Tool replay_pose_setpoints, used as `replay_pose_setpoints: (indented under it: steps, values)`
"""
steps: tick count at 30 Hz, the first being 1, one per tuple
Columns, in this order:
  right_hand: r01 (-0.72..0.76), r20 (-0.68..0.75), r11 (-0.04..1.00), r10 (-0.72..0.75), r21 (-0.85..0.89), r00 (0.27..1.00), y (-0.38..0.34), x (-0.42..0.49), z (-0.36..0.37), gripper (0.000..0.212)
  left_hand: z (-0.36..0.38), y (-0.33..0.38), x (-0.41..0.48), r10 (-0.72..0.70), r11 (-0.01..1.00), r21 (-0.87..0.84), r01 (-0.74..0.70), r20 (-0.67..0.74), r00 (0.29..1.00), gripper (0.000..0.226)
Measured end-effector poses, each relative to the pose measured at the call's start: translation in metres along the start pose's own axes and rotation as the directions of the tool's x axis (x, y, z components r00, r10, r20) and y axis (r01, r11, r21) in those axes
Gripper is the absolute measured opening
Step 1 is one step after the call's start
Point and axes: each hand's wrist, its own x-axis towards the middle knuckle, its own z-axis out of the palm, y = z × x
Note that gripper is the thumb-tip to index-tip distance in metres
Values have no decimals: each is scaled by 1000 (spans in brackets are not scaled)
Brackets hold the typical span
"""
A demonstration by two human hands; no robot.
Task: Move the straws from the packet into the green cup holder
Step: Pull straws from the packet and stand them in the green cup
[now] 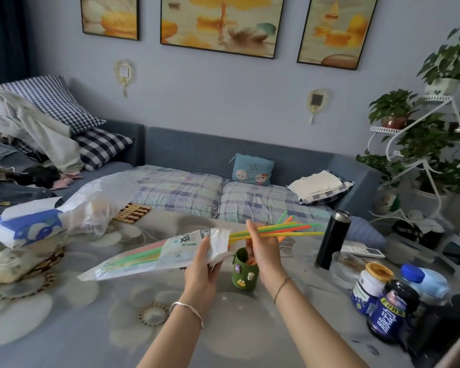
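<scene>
My left hand (201,266) grips the open end of a long clear plastic straw packet (144,254), held above the table and slanting down to the left. Green, yellow and orange straws (290,229) stick out of its mouth to the right. My right hand (263,248) is closed around these straws just past the packet mouth. Below and between the hands stands the green cup holder (243,272), with small figures stuck on its side and something orange inside it.
A black flask (332,239) stands right of the holder, with a glass (347,264), jars and bottles (391,306) further right. A tissue box (24,227) and plastic bag (98,200) sit at the left. A sofa runs behind the table (117,328).
</scene>
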Motion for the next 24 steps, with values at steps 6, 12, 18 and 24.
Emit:
replay_pose_setpoints:
  steps: [6, 12, 18, 24]
  values:
    - [70, -79, 998, -69, 5, 994, -3, 31, -24, 31, -9, -1, 22, -1, 1000, 15, 2, -59, 998, 45]
    - [137, -204, 991, -135, -7, 970, -12, 71, -64, 34, -28, 6, 48, 17, 1000, 3, -17, -143, 990, 49]
    - [268, -132, 882, -341, -388, 931, 5, 98, -76, 39, -36, -2, 65, 6, 1000, 22, -2, -148, 989, 51]
    - [211, 55, 771, -223, -601, 973, 49, 110, -63, 41, -44, -10, 72, 9, 999, 38, -5, -115, 993, 47]
